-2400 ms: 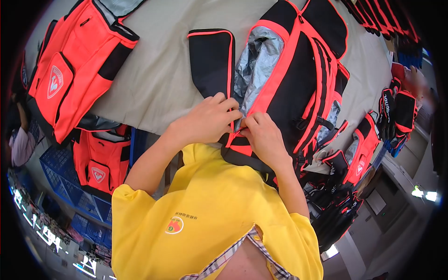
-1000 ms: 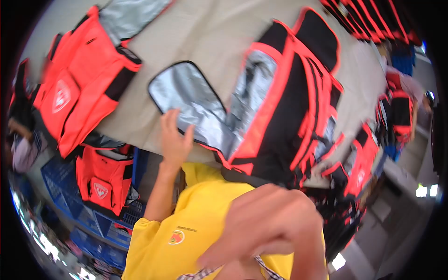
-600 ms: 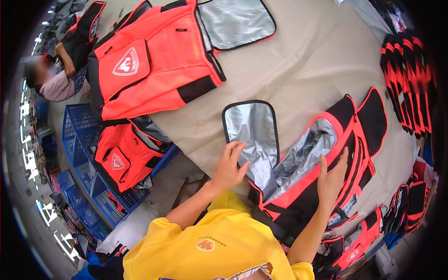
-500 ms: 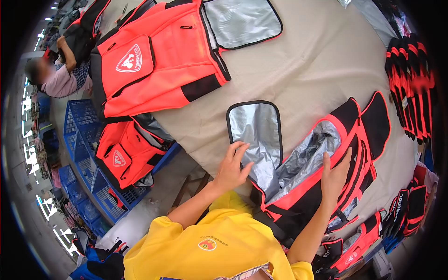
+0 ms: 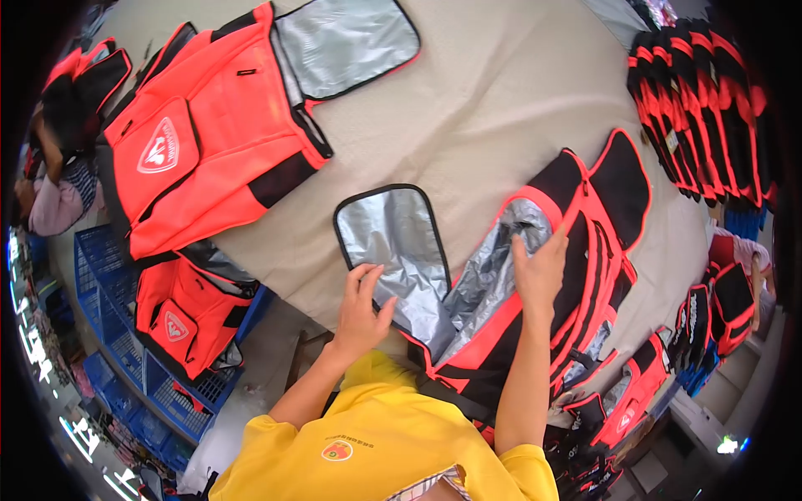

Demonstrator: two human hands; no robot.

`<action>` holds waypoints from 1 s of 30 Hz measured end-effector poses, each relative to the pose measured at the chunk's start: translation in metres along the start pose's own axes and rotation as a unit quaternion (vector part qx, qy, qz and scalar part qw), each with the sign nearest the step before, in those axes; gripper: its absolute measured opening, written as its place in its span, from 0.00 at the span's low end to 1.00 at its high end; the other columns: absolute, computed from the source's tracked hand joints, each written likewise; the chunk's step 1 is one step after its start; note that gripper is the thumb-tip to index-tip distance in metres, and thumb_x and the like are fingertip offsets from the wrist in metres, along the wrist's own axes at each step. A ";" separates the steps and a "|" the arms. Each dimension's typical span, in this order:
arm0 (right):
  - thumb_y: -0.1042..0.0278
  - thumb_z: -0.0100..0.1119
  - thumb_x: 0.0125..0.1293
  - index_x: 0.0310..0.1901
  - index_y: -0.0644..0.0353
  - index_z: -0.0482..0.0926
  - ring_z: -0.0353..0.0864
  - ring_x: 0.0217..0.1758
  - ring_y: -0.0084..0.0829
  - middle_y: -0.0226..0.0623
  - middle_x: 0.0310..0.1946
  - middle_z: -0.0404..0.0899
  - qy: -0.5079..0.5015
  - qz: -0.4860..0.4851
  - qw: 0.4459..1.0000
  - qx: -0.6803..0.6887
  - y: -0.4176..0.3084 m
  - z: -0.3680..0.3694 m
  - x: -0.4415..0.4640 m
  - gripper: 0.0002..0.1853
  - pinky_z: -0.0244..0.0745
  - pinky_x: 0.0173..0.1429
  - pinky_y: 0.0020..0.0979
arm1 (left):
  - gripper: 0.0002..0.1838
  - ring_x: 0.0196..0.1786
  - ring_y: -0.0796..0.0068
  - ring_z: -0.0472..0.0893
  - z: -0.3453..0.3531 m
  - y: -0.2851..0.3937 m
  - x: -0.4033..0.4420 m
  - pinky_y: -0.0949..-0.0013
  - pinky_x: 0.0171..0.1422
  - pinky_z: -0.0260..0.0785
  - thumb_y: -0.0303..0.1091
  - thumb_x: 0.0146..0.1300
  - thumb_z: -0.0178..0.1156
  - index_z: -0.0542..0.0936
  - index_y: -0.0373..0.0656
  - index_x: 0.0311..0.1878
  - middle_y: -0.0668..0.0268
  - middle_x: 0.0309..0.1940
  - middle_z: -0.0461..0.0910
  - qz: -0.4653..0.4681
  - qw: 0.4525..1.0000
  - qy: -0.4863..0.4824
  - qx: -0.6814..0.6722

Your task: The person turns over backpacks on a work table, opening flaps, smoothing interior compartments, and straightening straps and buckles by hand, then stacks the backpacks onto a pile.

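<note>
A red and black backpack (image 5: pixel 493 341) with a crinkled silver lining (image 5: pixel 493 263) lies on the cloth-covered table, its mouth open. Its silver-lined flap (image 5: pixel 393 230) is folded out to the left. My left hand (image 5: pixel 365 311) is at the flap's lower left edge, thumb and fingers apart. Over the bag's opening is my right hand (image 5: pixel 539 267), the thumb above the silver lining and the fingers near the red rim. Its fingers are spread too, and no firm grip shows. The bag's inside is partly hidden by this hand.
Another red backpack (image 5: pixel 209 142) lies at the upper left with its silver flap (image 5: pixel 347 46) spread. Blue crates (image 5: pixel 109 284) hold a smaller-looking red bag (image 5: pixel 188 313). Stacked red-black pieces (image 5: pixel 693 108) and more bags (image 5: pixel 631 392) stand right. People work at both sides.
The view has turned, so the table and bags sit further left. My right hand has moved a little toward the far end of the bag's opening. My left hand stays by the flap.
</note>
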State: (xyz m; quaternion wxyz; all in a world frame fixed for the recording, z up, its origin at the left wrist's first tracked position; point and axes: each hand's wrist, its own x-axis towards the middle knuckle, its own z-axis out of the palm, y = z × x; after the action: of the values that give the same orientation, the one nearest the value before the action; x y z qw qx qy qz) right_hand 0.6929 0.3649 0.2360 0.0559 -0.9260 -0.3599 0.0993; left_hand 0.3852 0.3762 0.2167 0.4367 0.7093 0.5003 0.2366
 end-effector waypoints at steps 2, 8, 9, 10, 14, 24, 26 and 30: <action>0.53 0.71 0.61 0.76 0.74 0.54 0.73 0.69 0.63 0.72 0.69 0.66 -0.035 0.054 0.998 -0.001 -0.005 -0.007 0.006 0.51 0.74 0.67 0.55 | 0.33 0.64 0.43 0.74 -0.002 0.001 0.000 0.54 0.67 0.70 0.24 0.59 0.69 0.70 0.36 0.68 0.48 0.63 0.68 0.012 1.000 -0.016 -0.008; 0.67 0.61 0.61 0.70 0.73 0.68 0.83 0.58 0.62 0.67 0.52 0.82 -0.027 0.059 0.989 0.132 0.056 -0.011 0.022 0.35 0.75 0.66 0.51 | 0.33 0.65 0.43 0.73 -0.003 0.006 0.005 0.53 0.69 0.68 0.24 0.59 0.69 0.70 0.35 0.68 0.46 0.63 0.69 0.021 0.999 -0.010 0.029; 0.74 0.58 0.61 0.67 0.74 0.72 0.85 0.58 0.52 0.59 0.54 0.84 -0.022 0.047 0.977 0.205 0.073 -0.006 0.024 0.31 0.76 0.67 0.43 | 0.33 0.66 0.43 0.72 -0.002 0.006 0.004 0.54 0.70 0.67 0.23 0.60 0.69 0.70 0.35 0.69 0.46 0.63 0.69 0.019 1.000 -0.005 0.024; 0.74 0.58 0.61 0.67 0.74 0.72 0.85 0.58 0.52 0.59 0.54 0.84 -0.019 0.049 0.979 0.199 0.086 0.000 0.024 0.31 0.76 0.67 0.43 | 0.33 0.66 0.44 0.72 -0.002 0.006 0.004 0.54 0.70 0.67 0.23 0.60 0.69 0.70 0.35 0.69 0.47 0.63 0.69 0.016 1.000 0.001 0.021; 0.87 0.49 0.60 0.63 0.68 0.76 0.83 0.52 0.27 0.36 0.52 0.84 -0.068 0.118 0.843 0.520 0.112 0.008 0.014 0.27 0.75 0.61 0.27 | 0.32 0.66 0.44 0.72 0.001 0.011 0.006 0.54 0.71 0.66 0.23 0.60 0.68 0.70 0.34 0.69 0.47 0.63 0.68 0.017 1.000 0.009 0.005; 0.88 0.49 0.62 0.64 0.68 0.74 0.85 0.54 0.31 0.39 0.52 0.85 -0.121 0.159 0.696 0.689 0.147 0.029 0.010 0.26 0.78 0.61 0.32 | 0.27 0.64 0.47 0.72 -0.010 0.067 0.027 0.51 0.68 0.64 0.34 0.55 0.73 0.80 0.37 0.58 0.54 0.62 0.74 0.015 0.926 -0.031 0.375; 0.88 0.49 0.62 0.63 0.68 0.74 0.85 0.55 0.32 0.39 0.53 0.85 -0.121 0.156 0.686 0.700 0.153 0.032 0.010 0.26 0.78 0.61 0.33 | 0.25 0.65 0.47 0.71 -0.004 0.083 0.047 0.49 0.67 0.64 0.34 0.54 0.74 0.82 0.39 0.55 0.56 0.62 0.75 0.026 0.922 -0.027 0.384; 0.88 0.49 0.63 0.63 0.67 0.76 0.85 0.56 0.34 0.40 0.54 0.85 -0.139 0.165 0.663 0.717 0.152 0.030 0.011 0.25 0.78 0.63 0.34 | 0.25 0.57 0.50 0.78 0.041 0.080 0.093 0.51 0.63 0.69 0.29 0.60 0.63 0.79 0.37 0.62 0.55 0.53 0.80 0.291 0.929 -0.137 0.184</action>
State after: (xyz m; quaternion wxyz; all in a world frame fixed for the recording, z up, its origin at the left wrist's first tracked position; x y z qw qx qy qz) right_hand 0.7938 0.2611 0.1788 0.6346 -0.6192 -0.0219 0.4620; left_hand 0.4931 0.4361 0.2547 0.2748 0.9173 0.2415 0.1574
